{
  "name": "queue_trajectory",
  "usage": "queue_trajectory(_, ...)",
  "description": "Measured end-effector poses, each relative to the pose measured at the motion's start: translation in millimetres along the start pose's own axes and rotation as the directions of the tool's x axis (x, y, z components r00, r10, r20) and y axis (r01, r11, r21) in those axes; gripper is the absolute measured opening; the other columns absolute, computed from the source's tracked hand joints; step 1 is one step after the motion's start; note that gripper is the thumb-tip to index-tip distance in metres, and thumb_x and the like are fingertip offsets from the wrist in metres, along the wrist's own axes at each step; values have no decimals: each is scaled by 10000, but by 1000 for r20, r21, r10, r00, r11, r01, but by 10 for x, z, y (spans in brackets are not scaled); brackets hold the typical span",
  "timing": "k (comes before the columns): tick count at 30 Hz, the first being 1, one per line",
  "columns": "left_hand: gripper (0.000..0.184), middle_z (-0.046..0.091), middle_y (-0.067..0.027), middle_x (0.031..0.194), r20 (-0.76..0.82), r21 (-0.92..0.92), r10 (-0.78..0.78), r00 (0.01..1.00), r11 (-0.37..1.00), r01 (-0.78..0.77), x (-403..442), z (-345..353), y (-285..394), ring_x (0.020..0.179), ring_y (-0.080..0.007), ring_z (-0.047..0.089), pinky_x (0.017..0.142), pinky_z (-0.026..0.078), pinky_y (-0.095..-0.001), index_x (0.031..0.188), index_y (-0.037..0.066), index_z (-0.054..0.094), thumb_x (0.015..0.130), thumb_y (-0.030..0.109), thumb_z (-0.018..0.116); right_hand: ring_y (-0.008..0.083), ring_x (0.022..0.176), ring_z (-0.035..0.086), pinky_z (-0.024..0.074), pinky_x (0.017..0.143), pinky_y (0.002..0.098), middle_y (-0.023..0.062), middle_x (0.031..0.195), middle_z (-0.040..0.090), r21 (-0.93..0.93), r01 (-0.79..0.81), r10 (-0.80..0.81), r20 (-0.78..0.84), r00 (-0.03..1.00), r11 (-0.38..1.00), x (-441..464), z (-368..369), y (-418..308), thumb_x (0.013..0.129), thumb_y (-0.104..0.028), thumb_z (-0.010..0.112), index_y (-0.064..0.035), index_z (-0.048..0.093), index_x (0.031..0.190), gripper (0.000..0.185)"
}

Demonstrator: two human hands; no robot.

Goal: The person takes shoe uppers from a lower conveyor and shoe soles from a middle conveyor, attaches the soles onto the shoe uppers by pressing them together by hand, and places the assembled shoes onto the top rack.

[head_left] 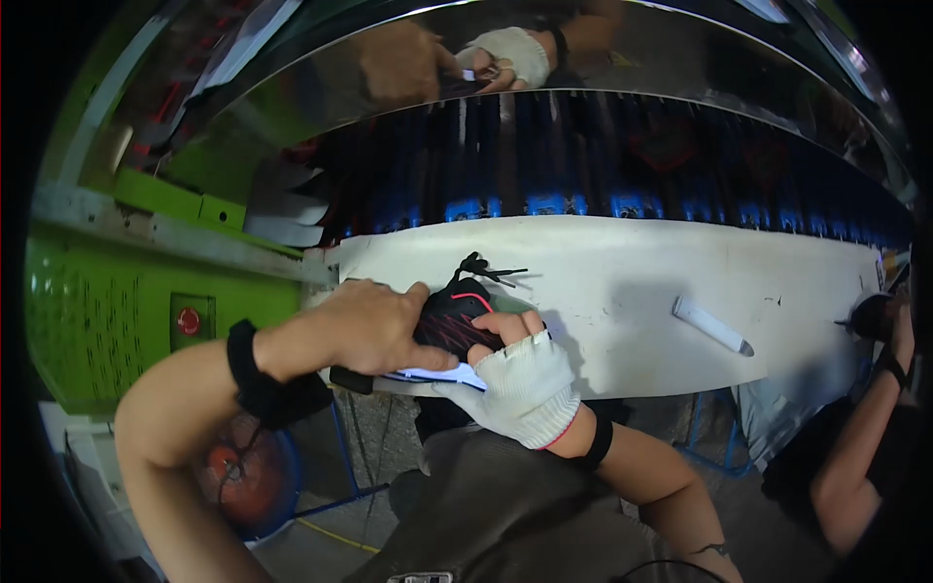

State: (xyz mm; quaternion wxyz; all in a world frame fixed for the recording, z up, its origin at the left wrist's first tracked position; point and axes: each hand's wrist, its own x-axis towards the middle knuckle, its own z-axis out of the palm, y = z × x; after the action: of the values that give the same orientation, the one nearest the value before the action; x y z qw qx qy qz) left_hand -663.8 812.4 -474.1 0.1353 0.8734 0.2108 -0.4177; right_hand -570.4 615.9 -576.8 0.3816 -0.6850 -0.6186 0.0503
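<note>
A black shoe (445, 325) with red line patterning and a white sole rests at the near edge of the white tabletop (603, 262). Its black laces (494, 271) trail out at the far end. My left hand (374, 325), bare, is closed around the shoe's left side, thumb along the sole. On the right side, my right hand (520, 374) in a white fingerless glove grips the upper with bent fingers. The palm side of both hands is hidden.
A pale knife-like tool (712, 325) lies to the right on the tabletop. Behind the table runs a row of blue-ended rollers (559, 204) under a shiny metal cover. Green machinery (146, 311) with a red button stands left. Another person's arm (865, 437) reaches in at far right.
</note>
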Motion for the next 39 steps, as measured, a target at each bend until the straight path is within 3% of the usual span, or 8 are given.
queue_trajectory(6, 1038, 732, -299, 1108, 143, -143, 69, 987, 989, -48, -171, -313, 9, 1028, -397, 740, 891, 574, -475, 1289, -128, 593, 942, 845, 487, 320, 955, 636, 557, 707, 408, 113, 1120, 665, 15, 55, -54, -45, 997, 998, -80, -134, 96, 693, -424, 946, -59, 645, 800, 485)
queue_trajectory(9, 910, 724, -201, 1199, -2, -843, 400, 916, 492, -217, -293, -371, -281, 1117, -239, 723, 895, 597, -373, 1365, -93, 606, 1040, 738, 425, 360, 1134, 681, 613, 898, 445, 230, 1319, 603, 57, 25, -18, -117, 993, 998, -332, -484, 279, 659, -268, 1030, -42, 508, 1311, 865)
queue_trajectory(12, 562, 707, -164, 1243, -573, -776, 422, 703, -4, -630, -61, 366, 104, 1107, -236, 711, 926, 601, -358, 1423, -33, 599, 1050, 380, 671, 381, 1106, 707, 619, 901, 451, 230, 1363, 576, -45, -52, 42, -203, 978, 998, -141, -1227, 117, 643, -215, 1027, -36, 394, 1542, 1114)
queue_trajectory(14, 848, 581, -254, 1420, -908, -69, 352, 225, 404, -912, 76, 561, 612, 1112, -371, 637, 962, 555, -460, 1481, -93, 499, 764, 134, 890, 401, 1099, 688, 602, 898, 449, 202, 1363, 576, -374, -168, 207, 64, 976, 912, 330, -1805, -79, 637, -275, 988, -111, 599, 1389, 863)
queue_trajectory(22, 698, 556, -233, 1126, -969, -172, 20, 248, 669, -723, 249, 849, 1124, 1005, -424, 591, 892, 518, -504, 1254, -63, 540, 727, 199, 915, 379, 760, 662, 540, 671, 461, 188, 877, 627, -598, 77, 217, 404, 889, 798, 707, -1834, -70, 687, -686, 851, -6, 575, 1008, 800)
queue_trajectory(27, 377, 555, -90, 867, -961, -239, 27, 277, 425, -873, 431, 684, 918, 808, -313, 611, 674, 510, -450, 858, 82, 554, 701, 118, 894, 368, 702, 685, 534, 614, 441, 159, 731, 619, -612, 190, 233, 542, 807, 767, 973, -1758, -99, 700, -839, 718, -20, 596, 1049, 900)
queue_trajectory(33, 383, 533, -68, 826, -1000, 4, 22, 6, 413, -911, 692, 854, 813, 711, -278, 592, 586, 502, -415, 814, 88, 551, 708, 142, 915, 345, 665, 657, 518, 590, 437, 109, 710, 590, -442, 357, -20, 605, 796, 823, 1220, -1686, 12, 694, -830, 713, -84, 637, 937, 788)
queue_trajectory(39, 554, 516, -37, 752, -995, -101, -45, 91, 345, -933, 868, 863, 700, 646, -215, 571, 536, 479, -363, 778, 94, 552, 581, 321, 1018, 253, 604, 605, 473, 543, 394, 34, 656, 520, -330, 542, -237, 642, 729, 773, 1308, -1560, 62, 736, -703, 771, -139, 615, 746, 585)
